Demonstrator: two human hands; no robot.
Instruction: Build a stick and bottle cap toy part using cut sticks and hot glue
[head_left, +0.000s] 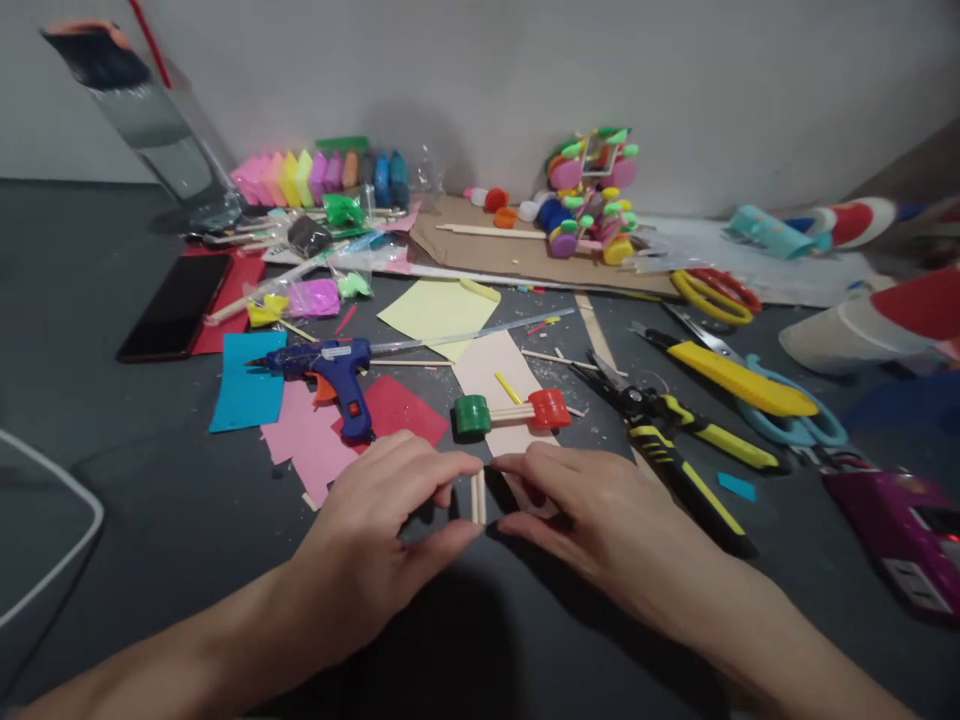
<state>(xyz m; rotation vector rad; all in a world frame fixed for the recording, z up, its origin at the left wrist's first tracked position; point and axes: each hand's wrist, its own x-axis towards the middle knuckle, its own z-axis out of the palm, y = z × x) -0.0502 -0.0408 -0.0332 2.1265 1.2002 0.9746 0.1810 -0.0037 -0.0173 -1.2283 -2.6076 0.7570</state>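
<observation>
Evidently, the left hand [379, 505] has two short sticks [478, 498] in its grip; the right hand [600, 505] gapes.

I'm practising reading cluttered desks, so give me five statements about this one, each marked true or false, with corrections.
1. The left hand has the short sticks between thumb and fingertip. True.
2. The glue gun lies right of the pliers. False: it lies left of them.
3. Longer sticks run between a green piece and a red piece. True.
4. The phone lies on the yellow paper. False: it overlaps the red paper.
5. The right hand grips the pliers. False: it is beside the short sticks.
</observation>
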